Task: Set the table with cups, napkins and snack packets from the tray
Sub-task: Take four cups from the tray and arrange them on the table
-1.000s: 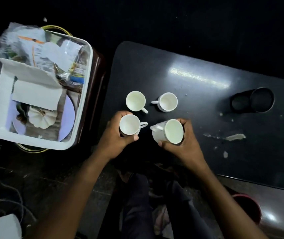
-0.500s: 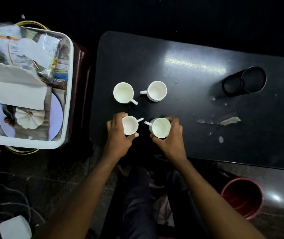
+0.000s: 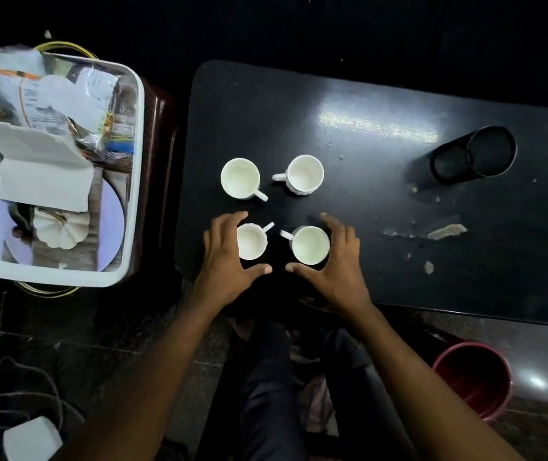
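Several white cups stand upright in a square on the black table (image 3: 382,94). The far pair are a cup (image 3: 240,178) on the left and a cup (image 3: 304,174) on the right. The near left cup (image 3: 252,241) sits just right of my left hand (image 3: 229,264), whose fingers are spread and off it. My right hand (image 3: 335,264) is spread open around the near right cup (image 3: 310,245), not gripping. The white tray (image 3: 133,181) at left holds white napkins (image 3: 43,171) and snack packets (image 3: 66,101).
A black mesh holder (image 3: 475,154) lies on its side at the table's far right. Paper scraps (image 3: 445,231) litter the table surface. A red bucket (image 3: 472,377) stands on the floor at lower right. Cables and a white block (image 3: 30,440) lie at lower left.
Both hands set the two near cups down on the table and let go, fingers now spread apart. The camera view has shifted slightly.
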